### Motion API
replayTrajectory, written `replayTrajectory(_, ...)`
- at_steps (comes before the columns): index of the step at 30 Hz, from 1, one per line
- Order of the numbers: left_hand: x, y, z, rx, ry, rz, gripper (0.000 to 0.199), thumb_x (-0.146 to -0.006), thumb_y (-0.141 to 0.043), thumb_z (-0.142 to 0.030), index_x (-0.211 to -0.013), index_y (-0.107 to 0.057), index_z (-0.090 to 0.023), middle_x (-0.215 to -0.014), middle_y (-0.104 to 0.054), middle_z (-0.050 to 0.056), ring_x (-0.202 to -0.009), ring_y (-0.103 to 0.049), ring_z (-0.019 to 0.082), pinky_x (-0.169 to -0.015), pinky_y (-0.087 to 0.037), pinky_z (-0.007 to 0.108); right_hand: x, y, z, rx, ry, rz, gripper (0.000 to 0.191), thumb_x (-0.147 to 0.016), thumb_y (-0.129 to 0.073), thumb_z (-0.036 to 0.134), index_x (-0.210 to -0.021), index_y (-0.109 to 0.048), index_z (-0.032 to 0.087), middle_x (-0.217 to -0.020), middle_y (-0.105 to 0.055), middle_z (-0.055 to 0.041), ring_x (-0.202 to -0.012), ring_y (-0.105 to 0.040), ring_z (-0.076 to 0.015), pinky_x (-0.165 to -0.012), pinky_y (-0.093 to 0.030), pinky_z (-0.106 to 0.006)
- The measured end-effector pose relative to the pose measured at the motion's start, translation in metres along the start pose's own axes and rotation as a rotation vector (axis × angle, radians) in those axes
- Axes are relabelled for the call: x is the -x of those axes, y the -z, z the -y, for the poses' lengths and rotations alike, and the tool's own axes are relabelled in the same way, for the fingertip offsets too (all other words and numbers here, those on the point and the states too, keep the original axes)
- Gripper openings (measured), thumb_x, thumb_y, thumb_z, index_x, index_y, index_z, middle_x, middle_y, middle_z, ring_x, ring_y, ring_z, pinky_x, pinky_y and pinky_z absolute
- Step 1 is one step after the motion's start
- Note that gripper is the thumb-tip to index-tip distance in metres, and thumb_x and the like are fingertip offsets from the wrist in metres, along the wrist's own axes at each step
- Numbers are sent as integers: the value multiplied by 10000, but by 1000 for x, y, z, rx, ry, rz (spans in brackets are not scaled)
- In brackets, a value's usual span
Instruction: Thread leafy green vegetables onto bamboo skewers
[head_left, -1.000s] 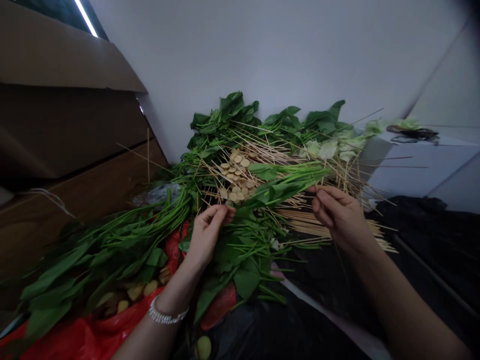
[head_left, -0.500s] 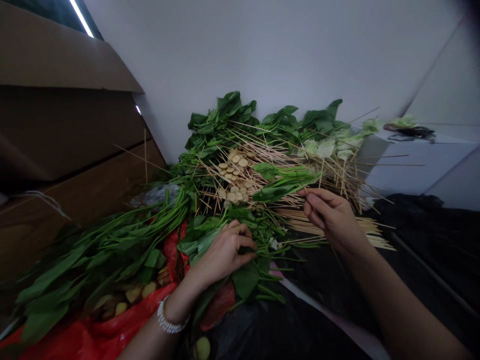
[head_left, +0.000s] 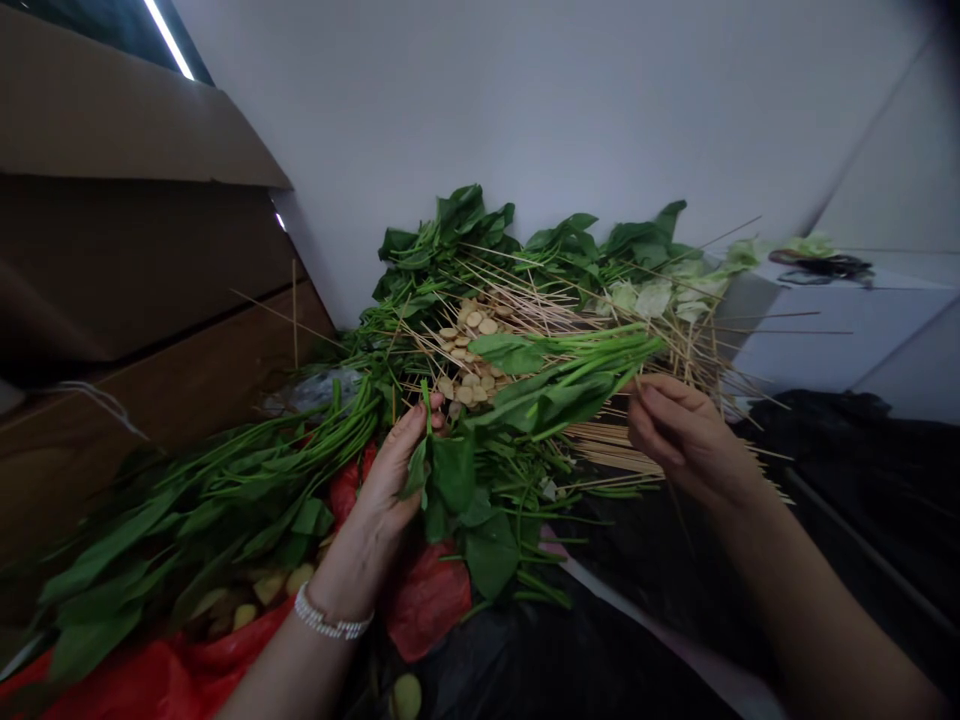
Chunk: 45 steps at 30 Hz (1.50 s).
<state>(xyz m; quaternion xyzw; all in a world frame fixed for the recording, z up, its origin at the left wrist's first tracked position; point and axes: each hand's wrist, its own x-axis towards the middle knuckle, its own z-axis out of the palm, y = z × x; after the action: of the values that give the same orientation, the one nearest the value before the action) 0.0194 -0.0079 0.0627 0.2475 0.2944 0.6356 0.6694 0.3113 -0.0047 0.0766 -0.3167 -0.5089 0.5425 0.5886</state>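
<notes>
My left hand [head_left: 386, 475] is raised over the pile, its thumb and fingers closed on a leafy green [head_left: 452, 472] whose stem end points up. Opposite it, my right hand [head_left: 686, 435] pinches a thin wooden skewer. A bunch of leafy greens [head_left: 577, 365] is on that skewer, stems to the right and leaves stretching left. The fingers hide most of the skewer. Loose greens [head_left: 491, 550] lie below and between the hands. Behind them are potato-like slices [head_left: 472, 385] on skewers, and a row of bare skewers [head_left: 611, 447] lies beside my right hand.
Long-stemmed greens [head_left: 187, 500] lie at left over a red plastic bag [head_left: 180, 665] with cut pieces in it. Skewered greens [head_left: 465, 215] and pale cabbage-like leaves [head_left: 652, 297] lean near the white wall [head_left: 525, 100]. A cardboard box [head_left: 135, 260] stands left; black plastic [head_left: 570, 660] covers the front.
My left hand has risen from the loose greens and now holds a leafy green upright. My right hand has shifted slightly right with the skewered bunch.
</notes>
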Motion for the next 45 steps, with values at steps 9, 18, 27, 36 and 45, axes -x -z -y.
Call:
replayTrajectory(9, -4, 0, 5, -304, -226, -83, 319, -537, -907, -319, -767, -771, -145, -745, -747, 17, -650, -643, 94, -637, -494, 168, 13, 11, -14, 58, -412, 627, 369, -785, -702, 526, -901, -684, 176, -474, -579, 37, -290, -288, -31, -324, -123, -190)
replayTrajectory(18, 1, 2, 14, -506, -121, 61, 293, -568, -897, -331, -791, -787, -175, -642, -733, 13, -600, -632, 91, -626, -489, 175, 14, -38, -24, 475, -252, 539, 295, -885, -599, 381, -986, -733, 138, -578, -597, 21, -453, -372, -58, -436, -257, -200)
replayTrajectory(27, 2, 3, 15, -629, -122, 67, 283, -558, -891, -366, -754, -797, -187, -691, -754, 31, -598, -627, 113, -616, -494, 209, 14, -42, -29, 477, -228, 443, 273, -879, -571, 336, -976, -735, 141, -575, -574, 24, -483, -418, -81, -489, -325, -221)
replayTrajectory(36, 3, 2, 14, -696, -127, 73, 248, -566, -879, -356, -736, -797, -194, -699, -749, 27, -606, -609, 112, -624, -474, 212, 14, -46, -28, 533, -194, 439, 271, -884, -540, 301, -958, -741, 136, -569, -581, 18, -494, -436, -93, -516, -354, -230)
replayTrajectory(45, 3, 1, 13, -761, -92, 64, 244, -557, -878, -330, -705, -780, -162, -692, -721, 18, -612, -603, 111, -615, -466, 205, 19, -52, -37, 588, -132, 378, 272, -878, -540, 287, -952, -750, 130, -595, -616, -12, -579, -553, -142, -599, -421, -263)
